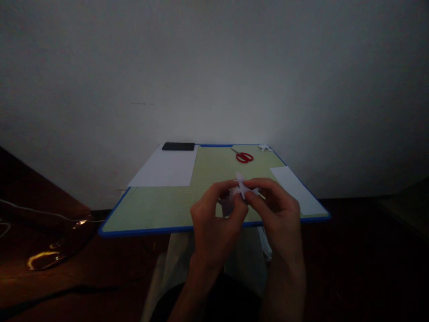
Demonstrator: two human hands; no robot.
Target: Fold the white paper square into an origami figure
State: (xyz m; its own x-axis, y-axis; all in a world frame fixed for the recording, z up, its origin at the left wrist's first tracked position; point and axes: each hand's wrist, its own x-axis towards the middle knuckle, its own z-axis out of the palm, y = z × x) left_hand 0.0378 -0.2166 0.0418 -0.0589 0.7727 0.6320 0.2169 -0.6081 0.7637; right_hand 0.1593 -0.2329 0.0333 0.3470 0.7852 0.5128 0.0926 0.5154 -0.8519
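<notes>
Pinched between both hands is a small folded piece of white paper point(241, 188) with pointed tips. My left hand point(216, 219) grips it from the left with thumb and forefinger. From the right, my right hand point(278, 210) holds it the same way, thumb and fingertips closed on the paper. The fingers hide part of the folds. Both hands are above the near edge of a pale green board with a blue rim point(150, 208).
Red-handled scissors point(244, 157) lie at the back of the board. A dark phone point(178, 146) rests on a white sheet point(167, 170) at left. Another sheet point(300, 190) lies at right, with a folded paper star point(264, 147) at the back right corner. The wall point(214, 76) stands behind.
</notes>
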